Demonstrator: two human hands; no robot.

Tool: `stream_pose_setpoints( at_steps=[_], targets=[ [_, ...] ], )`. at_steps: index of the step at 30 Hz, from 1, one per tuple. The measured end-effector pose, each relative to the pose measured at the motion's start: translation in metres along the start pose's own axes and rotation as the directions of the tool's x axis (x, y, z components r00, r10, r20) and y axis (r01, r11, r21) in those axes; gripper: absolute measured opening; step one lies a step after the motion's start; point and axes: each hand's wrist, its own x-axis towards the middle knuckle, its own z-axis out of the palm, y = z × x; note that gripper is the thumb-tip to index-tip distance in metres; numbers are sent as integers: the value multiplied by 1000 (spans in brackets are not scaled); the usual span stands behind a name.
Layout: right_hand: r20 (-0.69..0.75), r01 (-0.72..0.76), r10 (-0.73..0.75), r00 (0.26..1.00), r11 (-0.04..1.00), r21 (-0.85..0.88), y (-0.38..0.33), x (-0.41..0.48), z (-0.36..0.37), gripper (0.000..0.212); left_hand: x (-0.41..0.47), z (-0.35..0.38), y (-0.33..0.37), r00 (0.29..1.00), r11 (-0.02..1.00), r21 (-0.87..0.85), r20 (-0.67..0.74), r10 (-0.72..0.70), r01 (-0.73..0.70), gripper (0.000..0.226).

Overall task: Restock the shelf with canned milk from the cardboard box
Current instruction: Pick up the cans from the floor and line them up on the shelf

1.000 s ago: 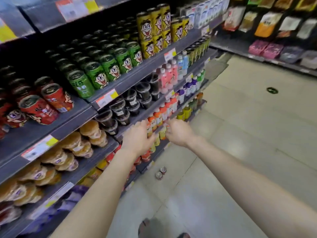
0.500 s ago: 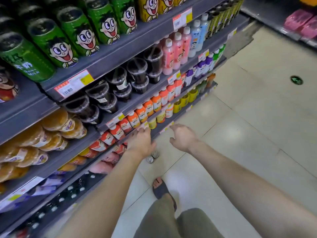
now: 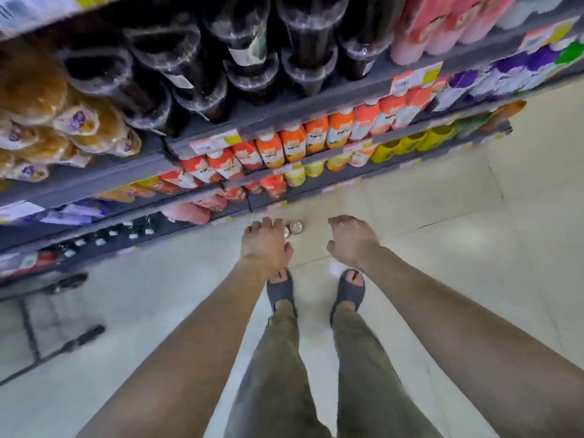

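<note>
Cans (image 3: 296,227) upright on floor (image 3: 474,248) (tops up) | left hand (image 3: 265,246) above them, fingers apart | right hand (image 3: 351,240) near, fingers loosely curled

Your grey shelf (image 3: 284,114) holds orange and red bottles (image 3: 292,143) with white caps, yellow bottles (image 3: 410,143), pink bottles (image 3: 420,30) and black cups (image 3: 308,42). The cans (image 3: 296,227) show silver tops on a pale cream tiled floor (image 3: 458,200); your trousers (image 3: 278,374) are olive, your sandals (image 3: 279,292) dark grey.

Glossy floor tiles (image 3: 474,248) mirror the light, the cans (image 3: 296,227) show shiny metal tops, the dark cups (image 3: 303,23) have clear plastic lids, and the trousers (image 3: 278,358) are matt cloth.
</note>
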Motion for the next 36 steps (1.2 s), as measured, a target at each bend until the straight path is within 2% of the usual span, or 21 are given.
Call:
stream_pose_setpoints(
  at_steps=[4,7,14,19,25,27,31,33,36],
  targets=[
    [91,30,-25,996,998,-62,20,49,40,54,23,60,5,990,987,-81,45,-136,139,54],
    [129,12,-7,992,999,-41,33,89,77,49,46,113,5,973,963,-147,80,-215,225,55],
    [212,41,-18,977,994,-101,44,192,192,44,139,244,-10,937,914,-222,164,-308,339,53],
    [170,-25,25,985,1000,-2,46,278,276,53,222,329,-32,890,691,-568,200,-410,446,62],
    [182,-87,71,981,993,84,56,380,373,67,313,431,-68,918,727,-567,162,-363,387,91],
    [164,-98,67,984,977,191,61,411,398,81,340,456,-75,929,727,-587,138,-343,356,103],
    [60,-3,-27,998,887,462,66,451,437,112,383,485,-79,949,691,-680,22,-315,245,119],
    [-11,41,-41,999,865,501,68,462,452,108,398,489,-78,943,647,-739,-47,-329,189,113],
    [-144,139,-75,987,847,512,73,468,463,79,407,490,-72,919,570,-812,-120,-376,127,89]
  ],
)
